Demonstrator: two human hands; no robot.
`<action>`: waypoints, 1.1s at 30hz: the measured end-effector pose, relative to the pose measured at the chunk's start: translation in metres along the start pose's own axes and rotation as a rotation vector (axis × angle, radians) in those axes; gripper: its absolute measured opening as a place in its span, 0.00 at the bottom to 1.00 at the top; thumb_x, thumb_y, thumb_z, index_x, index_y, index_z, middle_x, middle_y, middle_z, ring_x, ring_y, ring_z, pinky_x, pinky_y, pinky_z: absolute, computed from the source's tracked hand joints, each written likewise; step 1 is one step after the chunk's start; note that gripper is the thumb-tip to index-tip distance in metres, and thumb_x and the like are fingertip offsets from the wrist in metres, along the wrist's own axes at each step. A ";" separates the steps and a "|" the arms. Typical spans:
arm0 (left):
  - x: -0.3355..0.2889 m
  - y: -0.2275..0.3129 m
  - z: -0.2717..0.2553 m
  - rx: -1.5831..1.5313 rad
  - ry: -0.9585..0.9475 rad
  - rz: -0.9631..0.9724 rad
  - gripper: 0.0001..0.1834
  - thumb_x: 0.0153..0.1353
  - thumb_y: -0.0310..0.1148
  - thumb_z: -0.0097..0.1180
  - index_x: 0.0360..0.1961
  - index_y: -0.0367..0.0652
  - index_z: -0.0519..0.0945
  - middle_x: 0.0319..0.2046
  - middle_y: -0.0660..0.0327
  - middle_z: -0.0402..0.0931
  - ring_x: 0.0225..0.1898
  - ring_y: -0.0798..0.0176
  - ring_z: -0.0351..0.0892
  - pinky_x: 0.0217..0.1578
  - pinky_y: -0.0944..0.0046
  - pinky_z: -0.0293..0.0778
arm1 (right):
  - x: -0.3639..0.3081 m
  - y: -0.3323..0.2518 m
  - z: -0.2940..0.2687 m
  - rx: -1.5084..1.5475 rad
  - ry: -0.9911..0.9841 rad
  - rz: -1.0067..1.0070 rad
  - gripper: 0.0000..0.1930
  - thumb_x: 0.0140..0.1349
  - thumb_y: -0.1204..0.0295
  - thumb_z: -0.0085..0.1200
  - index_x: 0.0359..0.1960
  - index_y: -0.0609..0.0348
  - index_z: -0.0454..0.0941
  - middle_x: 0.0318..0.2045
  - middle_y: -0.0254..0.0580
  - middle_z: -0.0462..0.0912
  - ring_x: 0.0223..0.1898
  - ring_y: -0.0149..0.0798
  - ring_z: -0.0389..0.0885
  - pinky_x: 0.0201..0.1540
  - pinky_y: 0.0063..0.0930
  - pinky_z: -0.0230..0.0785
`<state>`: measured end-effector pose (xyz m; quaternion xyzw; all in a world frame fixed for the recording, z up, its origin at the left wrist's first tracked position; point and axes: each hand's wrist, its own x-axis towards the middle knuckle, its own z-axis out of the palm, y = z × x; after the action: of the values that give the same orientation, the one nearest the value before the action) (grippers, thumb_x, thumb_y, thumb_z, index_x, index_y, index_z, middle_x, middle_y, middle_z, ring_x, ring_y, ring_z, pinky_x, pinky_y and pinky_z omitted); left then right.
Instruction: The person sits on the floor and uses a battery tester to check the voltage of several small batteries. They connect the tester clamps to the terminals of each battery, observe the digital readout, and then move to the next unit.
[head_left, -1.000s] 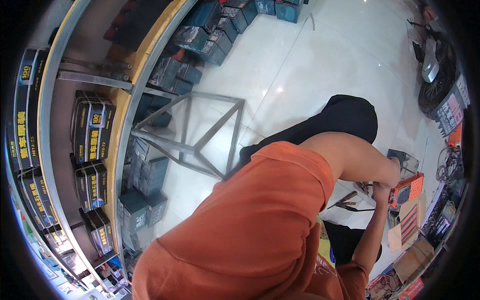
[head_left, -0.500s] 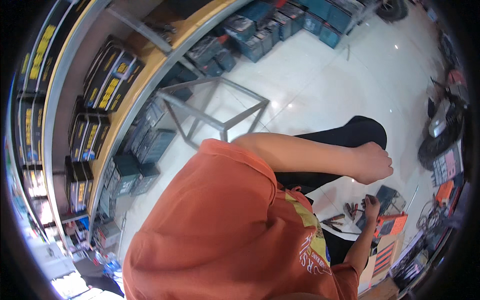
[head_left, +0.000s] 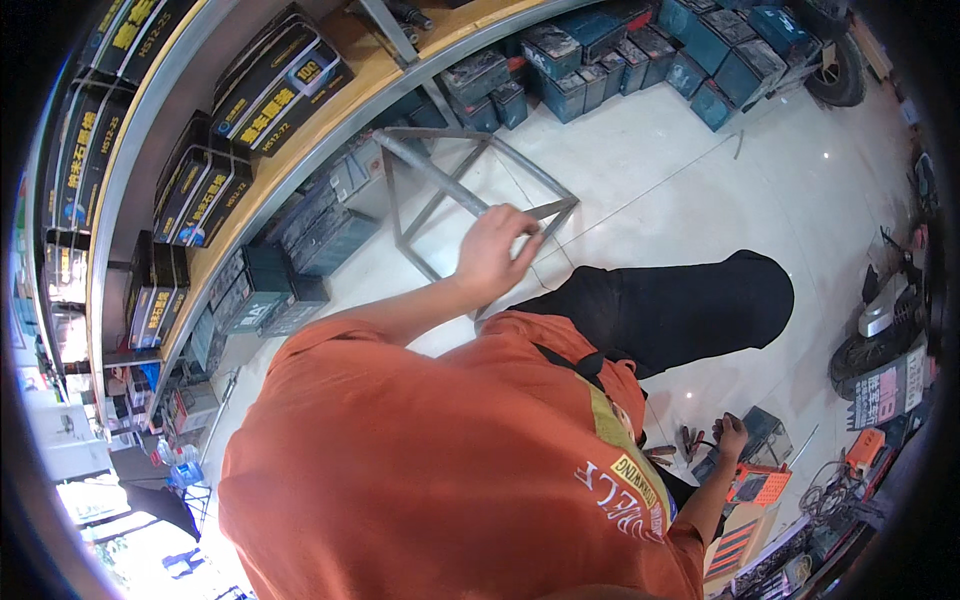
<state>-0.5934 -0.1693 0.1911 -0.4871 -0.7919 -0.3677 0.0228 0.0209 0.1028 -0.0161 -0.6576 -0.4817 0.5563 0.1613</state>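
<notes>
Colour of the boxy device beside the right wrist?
The device is mostly orange; it shows best in the head view, the only one.

This place is looking like a battery shop doubling as a repair workshop. Black rectangular boxes with yellow lettering (head_left: 282, 88) are filling metal-edged wooden shelves (head_left: 262, 188) in rows, as stock does. Dark teal block-shaped batteries (head_left: 565, 92) are lining the glossy white tiled floor (head_left: 680, 185). Red-handled metal hand tools (head_left: 688, 442) and an orange-framed box-shaped device (head_left: 768, 488) are lying on that floor, while a black rubber tyre (head_left: 846, 84) is standing at the upper right, suggesting vehicle work.
</notes>
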 end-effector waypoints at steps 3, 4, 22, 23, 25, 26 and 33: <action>-0.019 -0.013 -0.005 -0.074 -0.039 -0.413 0.14 0.56 0.36 0.66 0.33 0.41 0.74 0.31 0.56 0.74 0.38 0.51 0.77 0.39 0.55 0.72 | -0.004 0.011 -0.008 -0.002 0.033 -0.005 0.10 0.66 0.70 0.56 0.45 0.62 0.79 0.25 0.40 0.82 0.20 0.31 0.78 0.18 0.22 0.66; -0.028 -0.025 -0.003 -0.045 -0.059 -0.542 0.18 0.54 0.40 0.68 0.34 0.39 0.74 0.32 0.56 0.74 0.38 0.52 0.77 0.38 0.56 0.73 | -0.004 0.014 -0.009 -0.007 0.040 -0.004 0.10 0.66 0.70 0.56 0.45 0.62 0.79 0.25 0.40 0.82 0.20 0.31 0.78 0.18 0.22 0.66; -0.075 -0.102 0.034 -0.456 -0.283 -0.871 0.18 0.64 0.45 0.61 0.26 0.43 0.75 0.17 0.68 0.69 0.18 0.71 0.68 0.23 0.66 0.70 | 0.014 0.010 -0.006 -0.026 0.065 -0.023 0.10 0.66 0.69 0.56 0.43 0.63 0.82 0.26 0.40 0.84 0.20 0.30 0.79 0.21 0.22 0.68; -0.083 -0.102 0.024 -0.467 -0.314 -0.844 0.18 0.64 0.45 0.62 0.25 0.43 0.74 0.17 0.68 0.69 0.18 0.71 0.68 0.22 0.67 0.69 | 0.017 0.011 -0.009 -0.003 0.070 -0.011 0.10 0.66 0.69 0.56 0.43 0.63 0.81 0.26 0.40 0.84 0.20 0.30 0.79 0.20 0.22 0.68; -0.109 -0.110 0.007 -0.472 -0.333 -0.899 0.15 0.64 0.42 0.63 0.28 0.42 0.77 0.19 0.68 0.71 0.20 0.71 0.68 0.22 0.67 0.66 | 0.026 0.013 -0.008 0.016 0.061 0.033 0.11 0.66 0.69 0.56 0.44 0.62 0.81 0.26 0.40 0.84 0.20 0.30 0.80 0.20 0.22 0.68; -0.126 -0.115 -0.002 -0.429 -0.330 -0.920 0.13 0.64 0.40 0.63 0.32 0.41 0.80 0.20 0.67 0.72 0.21 0.71 0.69 0.23 0.67 0.66 | 0.031 0.013 -0.006 0.023 0.054 0.053 0.11 0.66 0.69 0.56 0.44 0.62 0.81 0.26 0.40 0.84 0.21 0.30 0.80 0.20 0.23 0.68; -0.222 -0.112 -0.049 -0.361 -0.448 -0.840 0.15 0.64 0.39 0.62 0.43 0.38 0.83 0.36 0.58 0.84 0.36 0.61 0.82 0.36 0.59 0.77 | 0.041 -0.006 0.014 -0.078 0.044 0.032 0.11 0.65 0.68 0.57 0.44 0.60 0.81 0.27 0.39 0.84 0.22 0.30 0.82 0.21 0.23 0.71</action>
<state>-0.5811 -0.3949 0.0764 -0.1895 -0.8287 -0.3625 -0.3821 0.0026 0.1348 -0.0397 -0.6831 -0.4889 0.5248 0.1373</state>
